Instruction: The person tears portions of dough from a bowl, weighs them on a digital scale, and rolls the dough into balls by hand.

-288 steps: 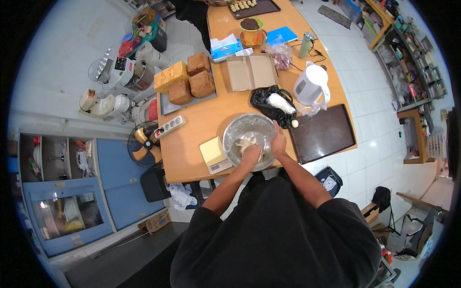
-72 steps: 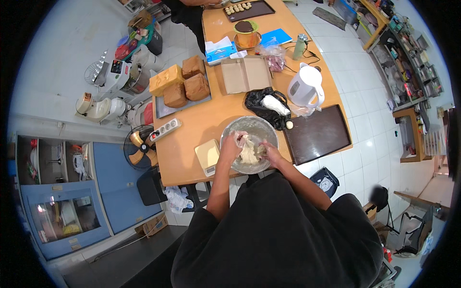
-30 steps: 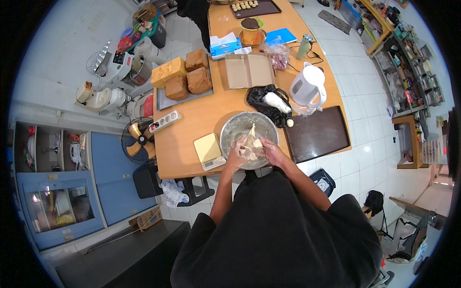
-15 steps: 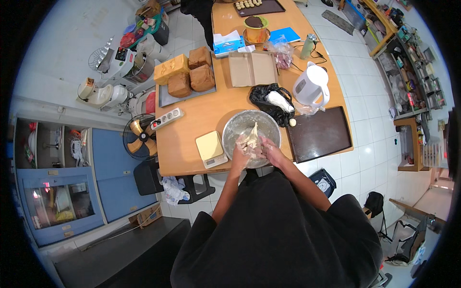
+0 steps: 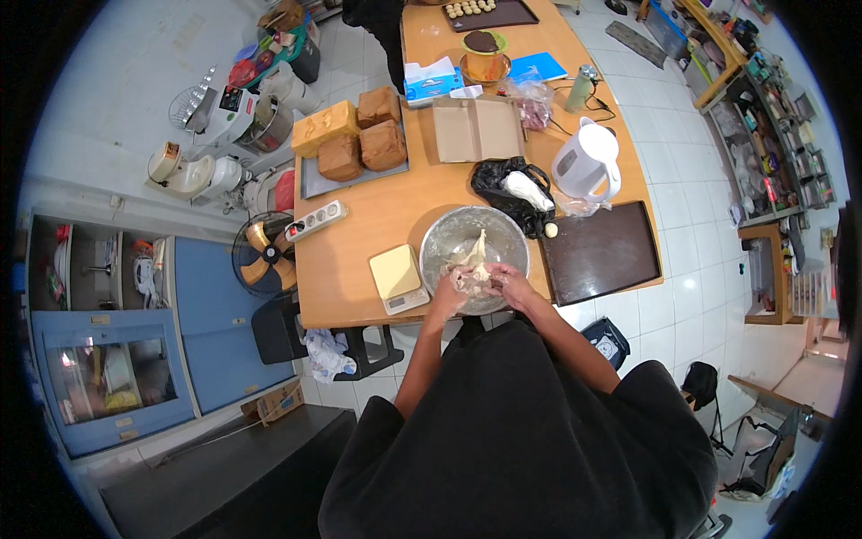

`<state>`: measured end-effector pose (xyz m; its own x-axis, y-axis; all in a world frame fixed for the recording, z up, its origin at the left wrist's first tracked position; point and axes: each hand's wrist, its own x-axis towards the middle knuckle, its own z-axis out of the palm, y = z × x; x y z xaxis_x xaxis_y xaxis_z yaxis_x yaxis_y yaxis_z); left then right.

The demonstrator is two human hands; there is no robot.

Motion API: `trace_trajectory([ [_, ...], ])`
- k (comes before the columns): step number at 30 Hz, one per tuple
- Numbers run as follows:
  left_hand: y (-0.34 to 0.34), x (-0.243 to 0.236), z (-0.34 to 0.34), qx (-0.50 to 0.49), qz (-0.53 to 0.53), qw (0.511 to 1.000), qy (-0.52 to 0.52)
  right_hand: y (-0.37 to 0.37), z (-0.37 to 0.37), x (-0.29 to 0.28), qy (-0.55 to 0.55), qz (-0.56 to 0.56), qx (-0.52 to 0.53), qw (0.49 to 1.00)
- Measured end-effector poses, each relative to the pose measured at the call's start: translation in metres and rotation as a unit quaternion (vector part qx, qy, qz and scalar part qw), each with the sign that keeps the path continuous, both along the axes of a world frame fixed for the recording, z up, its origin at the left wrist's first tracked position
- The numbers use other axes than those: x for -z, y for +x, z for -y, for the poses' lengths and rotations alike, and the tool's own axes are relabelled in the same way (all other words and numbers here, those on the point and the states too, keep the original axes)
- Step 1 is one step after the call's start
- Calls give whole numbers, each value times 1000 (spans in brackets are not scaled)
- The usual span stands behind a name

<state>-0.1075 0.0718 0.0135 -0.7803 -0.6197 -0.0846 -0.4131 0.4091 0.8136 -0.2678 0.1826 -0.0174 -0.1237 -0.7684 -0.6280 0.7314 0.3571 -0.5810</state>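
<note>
As seen, pinching dough [image 5: 480,248] with left hand [image 5: 450,291] and right hand [image 5: 514,287]; keeping inside bowl [image 5: 435,241], presumably to catch scraps; noting scale [image 5: 406,303] left of grip.

Remotely, I saw dough [image 5: 480,250] in mixing bowl [image 5: 432,235]; kitchen scale [image 5: 407,301] left of bowl, baking tray [image 5: 607,259] right. Behind tray stood electric kettle [image 5: 579,163]; behind bowl, plastic bag [image 5: 489,185], then cardboard box [image 5: 479,131]. Loaves [image 5: 340,159] sat on sheet pan [image 5: 314,185] behind power strip [image 5: 319,218].

Bright lt, glare on flr [image 5: 687,281], fisheye bend, blk corners
</note>
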Motion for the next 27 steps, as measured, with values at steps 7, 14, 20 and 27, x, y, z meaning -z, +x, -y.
trace_trajectory([
  [7, -8, -23, -6, -95, -95, 975, 179, 1, 2, -1, 29, -43, 8, 999],
  [14, -5, 1, -14, -78, -20, 995, 65, 3, -3, -14, -10, 24, -29, 999],
  [20, -9, -24, -25, -187, -33, 937, 294, 10, -5, -1, 18, -72, -33, 997],
  [27, 10, -29, -21, -143, 83, 927, 337, 29, -1, -22, -17, -207, -99, 973],
])
